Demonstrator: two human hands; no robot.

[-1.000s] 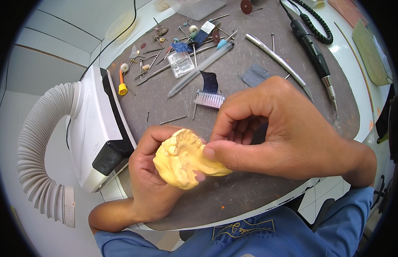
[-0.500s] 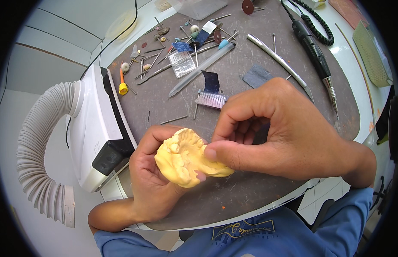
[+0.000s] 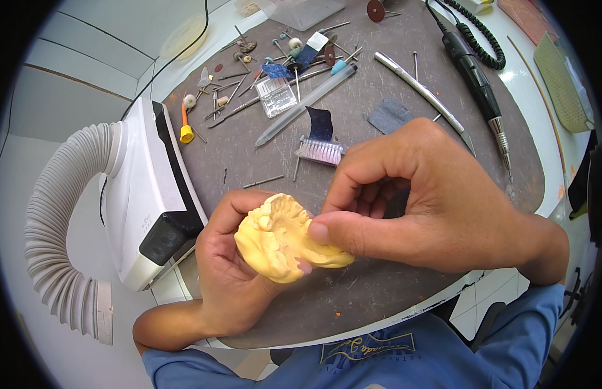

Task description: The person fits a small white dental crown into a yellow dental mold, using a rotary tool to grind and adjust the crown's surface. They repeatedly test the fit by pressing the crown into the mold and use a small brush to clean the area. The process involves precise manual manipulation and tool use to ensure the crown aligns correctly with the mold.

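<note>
A yellow plaster dental cast (image 3: 268, 249) is held above the near part of the mat, its arch of teeth facing up. My left hand (image 3: 226, 266) wraps round its left side and underside, with a fingertip showing at its lower edge. At the right edge, my right hand (image 3: 417, 201) is closed in a pinch, the thumb on top of the cast. The other right fingers are curled, and their tips are partly hidden behind the thumb and the cast. A pink-and-white bristle brush (image 3: 319, 152) lies just beyond my right hand.
Several rotary burs, a clear bur box (image 3: 276, 97) and a pen (image 3: 306, 106) lie at the far middle. A metal knife (image 3: 421, 91) and a black handpiece (image 3: 473, 78) are at right. A white suction unit (image 3: 145, 194) with a ribbed hose (image 3: 51, 214) stands at left.
</note>
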